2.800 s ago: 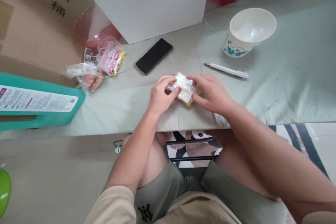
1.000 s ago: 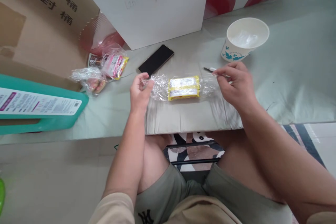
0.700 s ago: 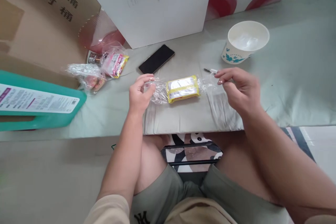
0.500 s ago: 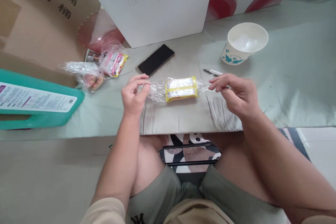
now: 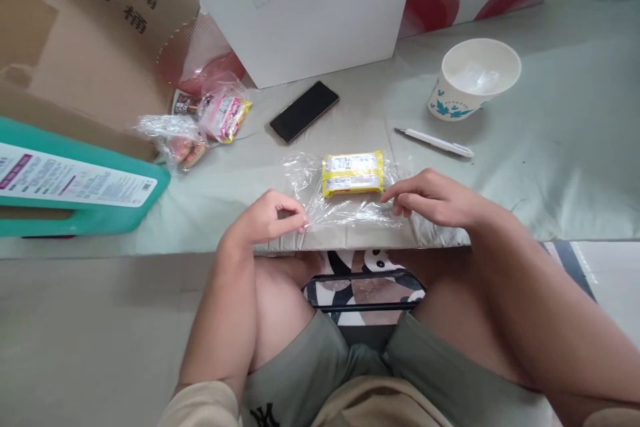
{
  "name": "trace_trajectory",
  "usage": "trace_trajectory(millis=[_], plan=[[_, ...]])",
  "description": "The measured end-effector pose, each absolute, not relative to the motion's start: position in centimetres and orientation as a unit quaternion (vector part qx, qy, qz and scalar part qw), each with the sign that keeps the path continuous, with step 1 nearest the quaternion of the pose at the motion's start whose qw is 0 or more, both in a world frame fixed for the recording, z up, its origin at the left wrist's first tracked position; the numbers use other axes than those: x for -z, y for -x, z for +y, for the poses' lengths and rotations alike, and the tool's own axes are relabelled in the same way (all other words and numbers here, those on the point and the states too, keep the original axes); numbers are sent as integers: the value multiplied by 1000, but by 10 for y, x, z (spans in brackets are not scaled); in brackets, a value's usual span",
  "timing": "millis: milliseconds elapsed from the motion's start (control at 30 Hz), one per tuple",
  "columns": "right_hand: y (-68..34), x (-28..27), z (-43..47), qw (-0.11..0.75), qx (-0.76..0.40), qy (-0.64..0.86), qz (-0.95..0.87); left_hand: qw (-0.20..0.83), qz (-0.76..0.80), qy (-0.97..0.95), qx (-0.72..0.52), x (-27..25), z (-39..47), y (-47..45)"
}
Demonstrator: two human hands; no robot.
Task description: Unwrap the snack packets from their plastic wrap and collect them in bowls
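Note:
A yellow-and-silver snack packet [image 5: 353,174] lies on a spread sheet of clear plastic wrap [image 5: 345,213] near the table's front edge. My left hand [image 5: 270,217] pinches the wrap's near left corner between thumb and fingertips. On the other side, my right hand [image 5: 433,200] has its fingers bent down onto the wrap's near right part, thumb and fingers closed there. Its index fingertip comes close to the packet's right end. Exactly how much film is between the right fingers is partly hidden.
Behind the packet lie a black phone [image 5: 305,112] and a white pen [image 5: 435,143]. A paper cup [image 5: 453,103] holds clear plastic. Bagged snacks [image 5: 225,117], a pink bowl [image 5: 200,53] and a green jug [image 5: 145,210] stand left. Boxes, including a white one [image 5: 310,13], line the back.
The wrap, gathered at both ends of the packet before, now lies spread out around and in front of it. Both hands have come nearer to me, uncovering the pen.

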State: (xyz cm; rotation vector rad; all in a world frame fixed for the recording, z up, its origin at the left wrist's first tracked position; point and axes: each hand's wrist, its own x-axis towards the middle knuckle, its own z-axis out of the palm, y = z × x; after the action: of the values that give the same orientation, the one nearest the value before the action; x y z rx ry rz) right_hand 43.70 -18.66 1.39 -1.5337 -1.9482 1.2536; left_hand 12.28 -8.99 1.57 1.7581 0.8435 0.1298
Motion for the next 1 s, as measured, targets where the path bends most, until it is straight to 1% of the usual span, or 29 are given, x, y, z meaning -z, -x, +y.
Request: trace_trajectory(millis=[67,100,200,267,433,567,667,767,833,900,1000], plan=[[-438,-10,-185,172,-397,584,-686,543,404,-735,-52,-11,-87,-124],[-438,-8,-184,170,-367,612,-680,512,442,-732,-80,-8,-85,-125],[-436,-4,-183,179,-303,681,-643,377,552,-708,-227,-1,-79,-128],[-433,-3,-182,203,-295,699,-619,335,581,-682,-292,2,-76,-131],[-420,-1,-175,301,-272,689,-600,362,569,-690,-263,9,-72,-139],[-417,0,-169,389,-237,720,-523,375,588,-649,-304,18,-67,-140],[-422,0,-168,463,-226,727,-455,356,622,-599,-357,18,-62,-136],[-430,-1,-168,535,-200,712,-408,307,610,-583,-439,7,-64,-136],[-435,-1,-168,580,-193,695,-378,280,575,-602,-477,-6,-69,-147],[-440,0,-166,623,-211,675,-333,268,531,-642,-485,-21,-77,-168],[-452,3,-160,693,-272,621,-244,265,480,-709,-443,-46,-87,-215]])
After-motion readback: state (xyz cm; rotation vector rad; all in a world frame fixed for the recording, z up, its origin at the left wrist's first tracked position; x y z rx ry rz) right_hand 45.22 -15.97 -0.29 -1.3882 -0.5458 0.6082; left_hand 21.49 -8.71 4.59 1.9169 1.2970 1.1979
